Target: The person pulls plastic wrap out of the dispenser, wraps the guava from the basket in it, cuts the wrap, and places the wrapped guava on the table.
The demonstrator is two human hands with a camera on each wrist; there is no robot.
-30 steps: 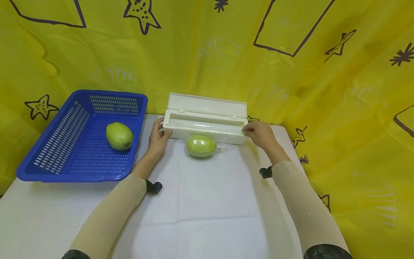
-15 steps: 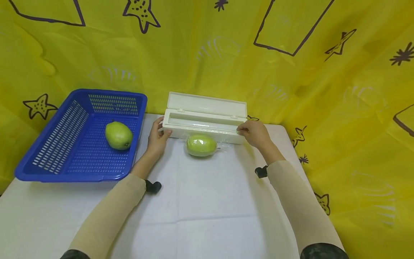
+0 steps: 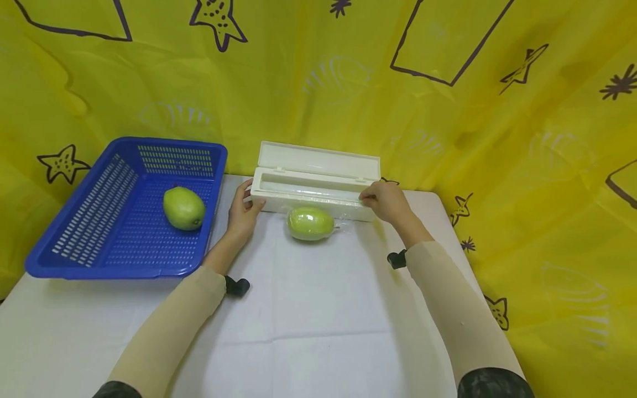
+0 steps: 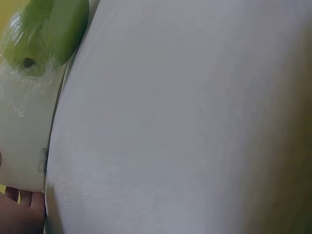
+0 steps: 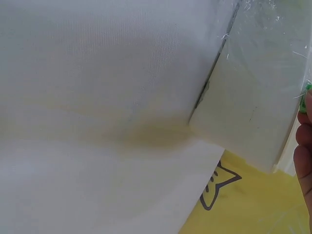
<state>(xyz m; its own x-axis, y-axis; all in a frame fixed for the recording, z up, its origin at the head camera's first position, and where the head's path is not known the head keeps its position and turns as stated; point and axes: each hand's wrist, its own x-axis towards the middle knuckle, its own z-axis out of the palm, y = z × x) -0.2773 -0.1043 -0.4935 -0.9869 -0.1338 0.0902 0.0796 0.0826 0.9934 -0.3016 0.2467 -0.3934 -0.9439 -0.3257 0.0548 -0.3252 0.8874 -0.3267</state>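
A white cling film dispenser (image 3: 273,204) lies at the back of the table, its lid (image 3: 318,158) raised and a film roll (image 3: 308,190) inside. My left hand (image 3: 243,215) grips its left end, thumb on the front and fingers behind. At the right part of the front edge, my right hand (image 3: 385,202) pinches a small green slider cutter (image 5: 305,101), mostly covered by the fingers. Against the dispenser's front lies a green oval fruit (image 3: 311,224) in clear film; loose film (image 5: 263,29) clings to the front wall in the right wrist view.
To the left stands a blue perforated basket (image 3: 124,271) holding one unwrapped green fruit (image 3: 183,209). A white cloth (image 3: 328,304) covers the table. Close behind the dispenser and along the right side hangs a yellow patterned curtain (image 3: 278,88).
My right hand has slid left along the dispenser's front edge with the slider cutter, from the right end inward. The left hand, dispenser and wrapped fruit have stayed in place.
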